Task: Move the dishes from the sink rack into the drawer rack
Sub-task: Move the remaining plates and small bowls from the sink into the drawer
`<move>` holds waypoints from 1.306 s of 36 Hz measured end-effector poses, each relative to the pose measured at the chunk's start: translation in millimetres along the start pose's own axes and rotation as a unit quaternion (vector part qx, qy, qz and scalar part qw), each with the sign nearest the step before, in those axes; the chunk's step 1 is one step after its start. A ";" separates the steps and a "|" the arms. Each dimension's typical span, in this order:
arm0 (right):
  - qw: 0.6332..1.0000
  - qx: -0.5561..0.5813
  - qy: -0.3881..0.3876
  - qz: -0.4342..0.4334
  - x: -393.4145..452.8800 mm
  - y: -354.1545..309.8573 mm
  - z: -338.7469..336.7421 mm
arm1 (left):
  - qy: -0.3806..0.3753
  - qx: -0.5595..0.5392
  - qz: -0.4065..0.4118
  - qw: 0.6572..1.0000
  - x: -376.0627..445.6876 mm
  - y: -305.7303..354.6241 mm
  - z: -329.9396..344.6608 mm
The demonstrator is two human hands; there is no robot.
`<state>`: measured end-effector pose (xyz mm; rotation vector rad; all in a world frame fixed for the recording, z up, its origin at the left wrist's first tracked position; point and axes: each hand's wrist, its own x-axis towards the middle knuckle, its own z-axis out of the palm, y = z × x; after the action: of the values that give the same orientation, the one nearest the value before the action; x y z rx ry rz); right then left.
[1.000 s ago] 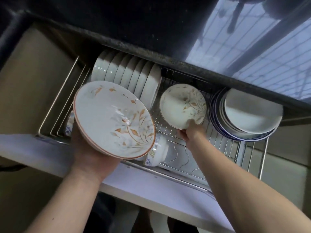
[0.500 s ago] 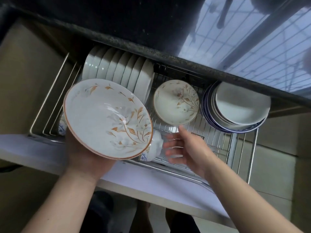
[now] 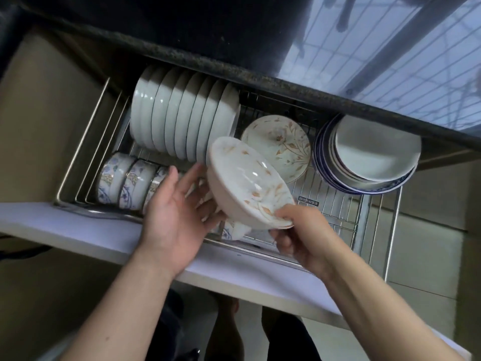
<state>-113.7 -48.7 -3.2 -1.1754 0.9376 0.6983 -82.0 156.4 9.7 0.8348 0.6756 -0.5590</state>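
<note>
The drawer rack (image 3: 346, 217) is standing pulled out below the dark table edge (image 3: 260, 79), and all positions here are given relative to it. The right hand (image 3: 299, 238) is pinching the near rim of a leaf-patterned bowl (image 3: 247, 183), thumb on the inside, fingers curled beneath. The bowl is hanging tilted above the rack's near-centre and is not seated in any slot. The left hand (image 3: 171, 214) is lying open, fingers spread and relaxed, just beside the bowl's left flank; whether it is touching the bowl cannot be told, since motion blur is hiding the contact.

Already lodged in the rack: a row of white plates (image 3: 182, 121) standing on edge at the far left; a matching leaf-patterned dish (image 3: 281, 144) leaning at the far centre; a nested pile of bowls (image 3: 369, 152) at the far right; and small patterned bowls (image 3: 125, 183) lined on edge along the near left.

Judgement: the task is looking well advanced, the rack being largely filled, with bare wire showing only at the near right. The held bowl is still awaiting placement, probably beside its matching dish. The sink rack is not in view, so what is left there cannot be told.
</note>
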 end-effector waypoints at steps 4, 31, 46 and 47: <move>0.998 0.019 0.033 0.041 5.9 -3.2 -25.9 | -0.003 0.064 -0.002 0.998 -3.3 -4.8 4.7; 0.953 0.086 0.287 -0.051 125.8 -36.5 -8.3 | 0.042 -0.024 -0.009 0.999 4.0 -5.5 -1.6; 0.884 -0.363 0.294 0.017 121.9 -36.7 -16.8 | 0.069 -0.014 -0.020 0.997 3.5 -4.8 -1.9; 0.885 -0.366 0.288 0.027 121.5 -36.9 -15.6 | 0.068 -0.011 -0.020 0.997 3.8 -4.7 -2.6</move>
<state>-30.0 -75.4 -96.2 -2.1147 1.2434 0.7920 -83.5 155.2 3.4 0.8446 0.8241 -0.5331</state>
